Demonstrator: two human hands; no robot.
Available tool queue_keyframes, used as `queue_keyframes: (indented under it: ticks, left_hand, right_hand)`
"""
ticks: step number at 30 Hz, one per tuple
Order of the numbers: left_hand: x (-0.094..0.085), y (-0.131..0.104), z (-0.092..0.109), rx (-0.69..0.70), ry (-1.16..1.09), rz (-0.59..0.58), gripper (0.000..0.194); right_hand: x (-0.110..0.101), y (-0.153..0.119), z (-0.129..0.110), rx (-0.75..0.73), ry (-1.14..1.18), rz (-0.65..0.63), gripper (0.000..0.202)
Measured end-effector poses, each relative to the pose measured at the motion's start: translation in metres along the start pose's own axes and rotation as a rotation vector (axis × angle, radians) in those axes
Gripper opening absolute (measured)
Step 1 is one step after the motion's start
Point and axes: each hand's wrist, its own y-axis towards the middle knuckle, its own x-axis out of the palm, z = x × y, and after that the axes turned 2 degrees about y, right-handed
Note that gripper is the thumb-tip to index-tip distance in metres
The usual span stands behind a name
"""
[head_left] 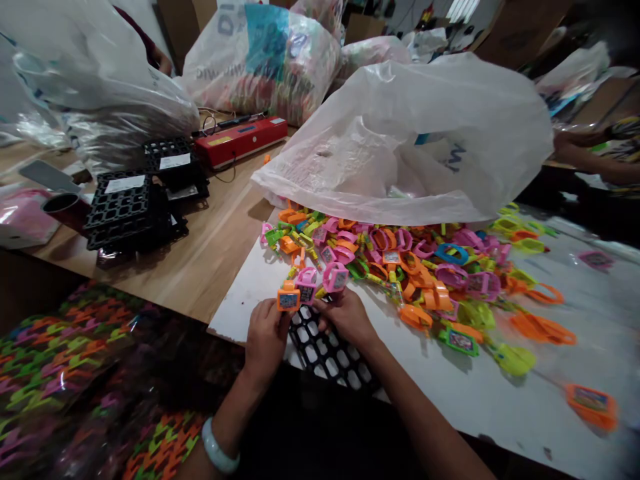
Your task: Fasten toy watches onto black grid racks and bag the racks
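Observation:
Close to the table's front edge lies a black grid tray (330,350) with rows of holes. My left hand (267,337), with a pale bangle on its wrist, is closed at the tray's upper left corner on an orange toy watch (289,299). My right hand (345,317) is closed over the tray's upper part, its fingers at a pink toy watch (335,277). Another pink watch (307,285) stands between the two hands. Behind them spreads a pile of colourful toy watches (425,273).
A large white plastic bag (415,147) lies behind the pile. Stacked black trays (120,207) and a red device (243,140) sit at the left. Filled trays (65,347) are below left. A person's arm (595,153) shows at the right.

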Motion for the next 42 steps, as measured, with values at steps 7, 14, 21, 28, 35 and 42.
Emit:
queue_keyframes:
  ticks: [7, 14, 21, 28, 35, 42]
  left_hand:
    - [0.002, 0.000, 0.000, -0.009, -0.002, -0.002, 0.016]
    - [-0.003, 0.002, -0.001, 0.006, -0.017, 0.012, 0.011]
    - [-0.007, -0.001, -0.005, -0.028, -0.019, 0.005, 0.012]
    - [-0.005, 0.000, -0.005, -0.008, -0.001, 0.019, 0.013]
    - [-0.004, -0.001, -0.007, 0.006, 0.015, 0.022, 0.014]
    - [-0.002, -0.001, -0.007, 0.024, 0.034, 0.051, 0.016]
  right_hand:
    - [0.010, 0.014, 0.010, -0.469, -0.377, 0.054, 0.015]
    - [-0.003, 0.003, -0.001, -0.530, -0.754, 0.107, 0.020]
    - [-0.083, -0.012, -0.024, -0.222, -1.267, 0.636, 0.009]
    - [-0.037, -0.003, -0.010, -0.178, -0.218, 0.186, 0.033]
    - [-0.002, 0.014, -0.002, -0.123, 0.058, 0.073, 0.036]
    - [-0.007, 0.020, -0.005, -0.125, 0.018, 0.063, 0.036]
